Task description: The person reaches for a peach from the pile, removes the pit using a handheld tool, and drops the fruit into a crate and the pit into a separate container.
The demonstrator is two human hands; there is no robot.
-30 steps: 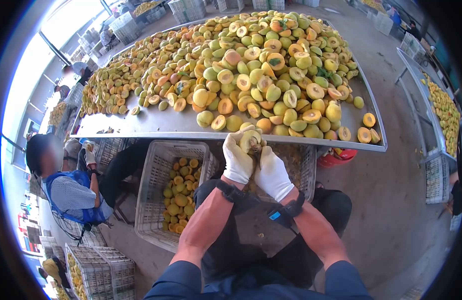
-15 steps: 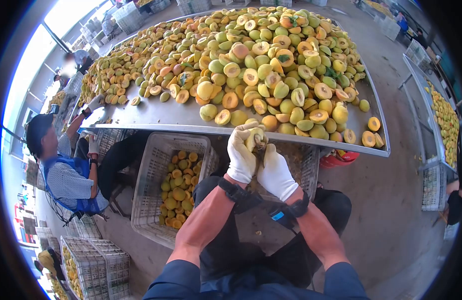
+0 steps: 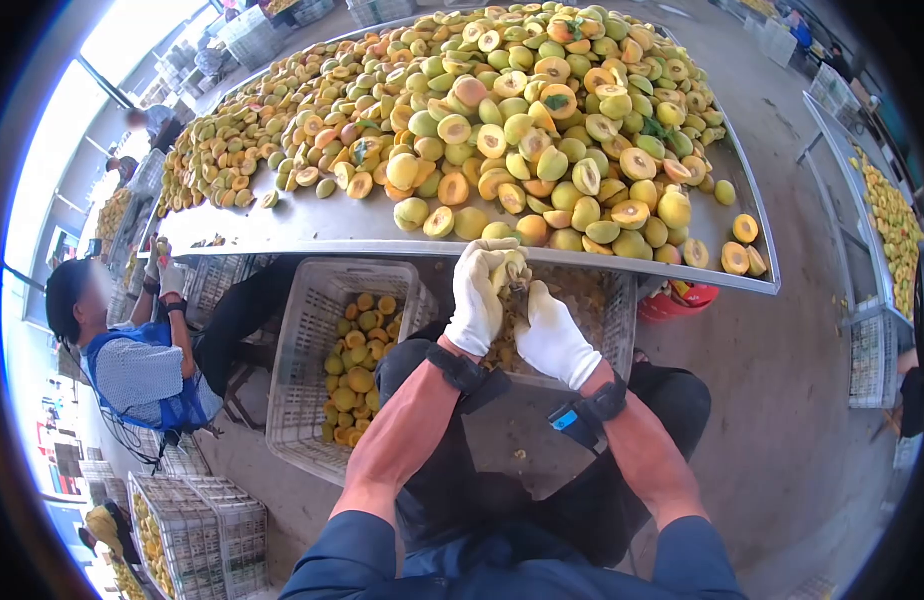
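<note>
Little change: left hand [image 3: 474,305] still pinches fruit [image 3: 508,270], right hand [image 3: 557,338] curls against it, hold unclear, so same piece in work.

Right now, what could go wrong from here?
The piece of stone fruit in the left hand could slip, with the right hand close against it, and perhaps drop into the plastic crate below.

Cut halves lie near the right front corner of the metal table; a bump might knock one off.
</note>
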